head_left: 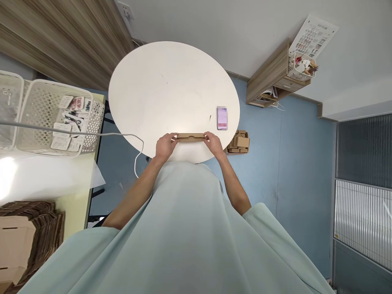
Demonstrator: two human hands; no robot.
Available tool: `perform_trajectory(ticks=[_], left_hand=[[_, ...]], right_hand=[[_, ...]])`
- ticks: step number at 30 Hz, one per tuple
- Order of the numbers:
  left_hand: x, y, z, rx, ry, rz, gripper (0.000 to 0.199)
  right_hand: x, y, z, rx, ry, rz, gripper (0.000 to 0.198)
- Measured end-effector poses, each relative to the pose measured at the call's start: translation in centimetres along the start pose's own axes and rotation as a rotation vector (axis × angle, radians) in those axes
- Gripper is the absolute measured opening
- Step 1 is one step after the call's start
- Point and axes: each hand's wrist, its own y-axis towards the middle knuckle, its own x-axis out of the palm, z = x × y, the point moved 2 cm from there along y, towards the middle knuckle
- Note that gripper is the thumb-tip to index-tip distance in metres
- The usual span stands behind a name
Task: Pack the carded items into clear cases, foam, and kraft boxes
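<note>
Smooth and white, the oval table (165, 94) hides part of a pile of brown cartons (242, 142) below, and the phone screen (222, 116) is blurred. Left grip (165, 146) and right grip (214, 143) pinch opposite ends of a narrow, notched cardboard piece (190, 138) over the table's near side, its underside unseen.

No readable lettering (print on wall poster (315, 34) too small).

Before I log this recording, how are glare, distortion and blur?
Head view: glare burns out part of the white sheet at left; the wooden cabinet leans, apparently from lens distortion; the phone is pixelated; left hand, right hand and cardboard piece look fairly sharp.
</note>
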Motion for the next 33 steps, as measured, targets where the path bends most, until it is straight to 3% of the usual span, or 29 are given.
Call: perform_trajectory(ticks=[10, 17, 21, 25, 33], left_hand=[[0.2, -0.6, -0.5, 0.062, 0.101, -0.039, 0.036], [0.5, -1.4, 0.1, 0.027, 0.058, -0.028, 0.043], [0.9, -1.3, -0.1, -0.072, -0.098, 0.018, 0.042], [1.7, -0.6, -1.0, -0.206, -0.187, -0.012, 0.049], [2.6, 0.1, -1.9, -0.323, -0.192, -0.018, 0.044]], right_hand=[[0.3, -0.9, 0.7, -0.028, -0.095, 0.023, 0.038], [0.9, -2.5, 1.2, -0.007, 0.028, 0.069, 0.041], [1.3, -2.0, 2.1, 0.140, 0.258, 0.119, 0.037], [2.0, -1.0, 3.1, 0.291, 0.376, 0.105, 0.034], [2.8, -0.7, 3.4, 0.349, 0.382, 0.119, 0.027]])
